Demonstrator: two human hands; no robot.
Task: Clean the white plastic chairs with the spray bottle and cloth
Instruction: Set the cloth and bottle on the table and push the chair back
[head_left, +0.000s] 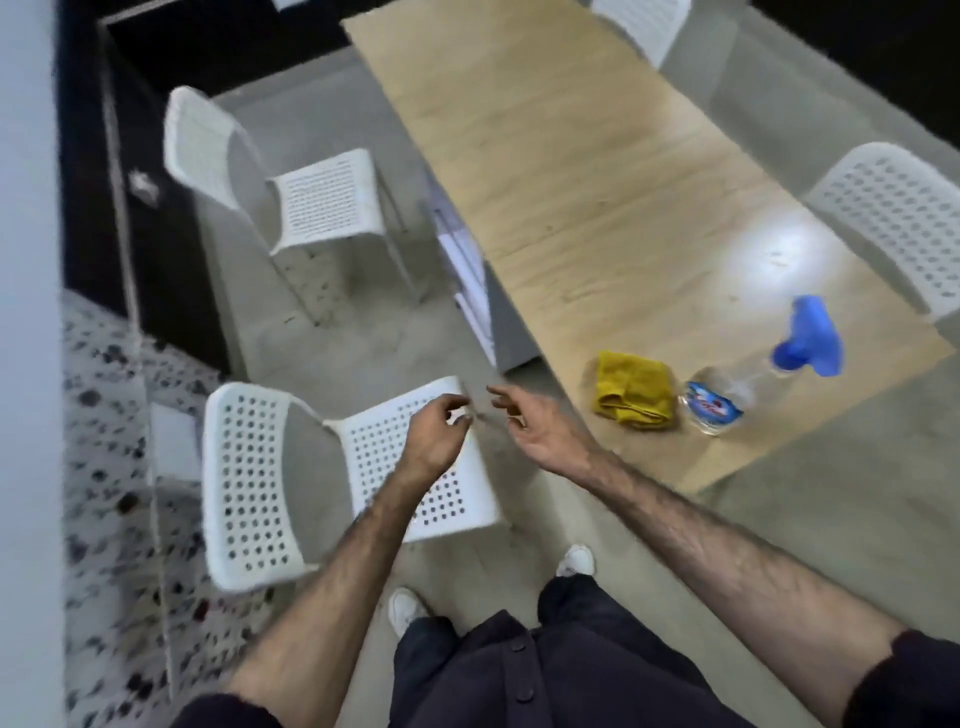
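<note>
Both hands hang in the air over the near chair and hold nothing. Left hand (434, 434) hovers above the seat of the nearest white plastic chair (415, 467), its fingers loosely curled and its thumb near the fingertips; nothing shows between them. Right hand (524, 423) is just beside it, a small gap between the two, palm turned partly up and fingers relaxed and spread, above the bare floor (467, 343) between the chair and the table.

At the far left runs a pale wall, with a speckled floor patch (104, 441) below it. The nearest chair stands next to that patch, its perforated backrest to the left and its perforated seat to the right. A second white chair (322, 200) stands farther off on the left, facing the table and well apart from the first.

A long wooden table (571, 182) fills the middle and right. Near its near end lies a crumpled yellow cloth (631, 389), and just to its right lies a clear spray bottle (727, 389) on its side, blue trigger head pointing to the far right; cloth and bottle look close to touching. A third white chair (898, 218) stands at the table's right edge, and a fourth (644, 23) shows at the far end. Below, white shoes (408, 608) and dark trousers are visible.
</note>
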